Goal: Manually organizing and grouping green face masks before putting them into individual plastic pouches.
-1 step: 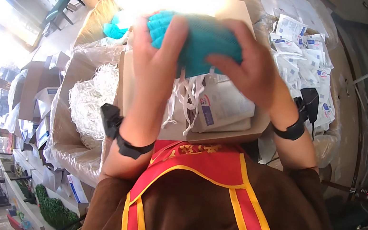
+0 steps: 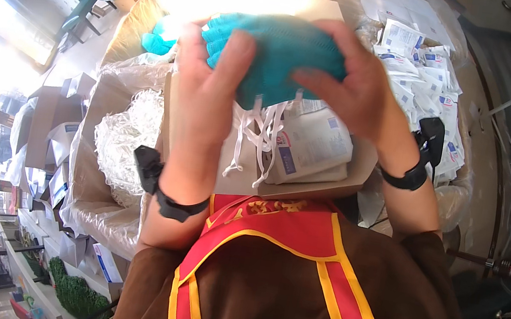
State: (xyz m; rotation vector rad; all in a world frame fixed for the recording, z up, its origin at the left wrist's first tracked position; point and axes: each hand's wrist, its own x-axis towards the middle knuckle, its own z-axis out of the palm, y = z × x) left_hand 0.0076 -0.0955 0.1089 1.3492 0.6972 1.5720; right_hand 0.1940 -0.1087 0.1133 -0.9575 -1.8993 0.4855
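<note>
in the head view, the left hand (image 2: 209,79) is holding the left end of a teal bundle (image 2: 288,58), its thumb lying along the near face, while the right hand (image 2: 364,86) is gripping the right end; most fingers are hiding behind or blurring. compared with the moment just before, the hands are sitting slightly farther apart and the bundle is showing a little wider. that is suggesting the handling is still going on, with neither hand letting go. the bundle is hanging in the air over an open cardboard box (image 2: 323,193), and white straps (image 2: 263,141) are dangling from its lower edge. beneath, white packets (image 2: 314,145) are lying in that box. to the left, a plastic-lined carton (image 2: 83,182) is holding tangled white strands (image 2: 128,139); to the right, more packets (image 2: 431,87) are heaping up. glare is washing out the area above the bundle.
</note>
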